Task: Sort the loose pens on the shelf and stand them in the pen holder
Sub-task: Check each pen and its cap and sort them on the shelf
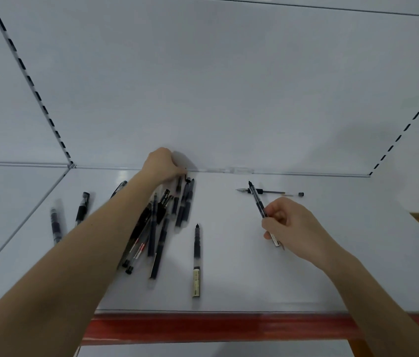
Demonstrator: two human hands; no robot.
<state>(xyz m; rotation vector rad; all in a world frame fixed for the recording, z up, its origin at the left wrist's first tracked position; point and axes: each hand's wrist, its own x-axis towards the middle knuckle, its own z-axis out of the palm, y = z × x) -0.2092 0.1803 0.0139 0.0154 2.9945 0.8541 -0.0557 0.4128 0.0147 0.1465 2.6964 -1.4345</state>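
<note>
Head view. The right hand point(296, 225) pinches the held pen point(257, 199) by its lower barrel, above the shelf point(229, 279). The left hand point(163, 166) rests at the far end of the pen cluster point(162, 222). Its fingers are blurred, so its grip cannot be told. Pens are best gathered parallel, with their tips alike. No pen holder is visible.

White shelf point(229, 284), pale back panel point(229, 86), slotted uprights point(24, 68), red front strip point(229, 328)

Left hand point(161, 164) outstretched and curled; right hand point(290, 222) pinches a pen point(257, 199).
</note>
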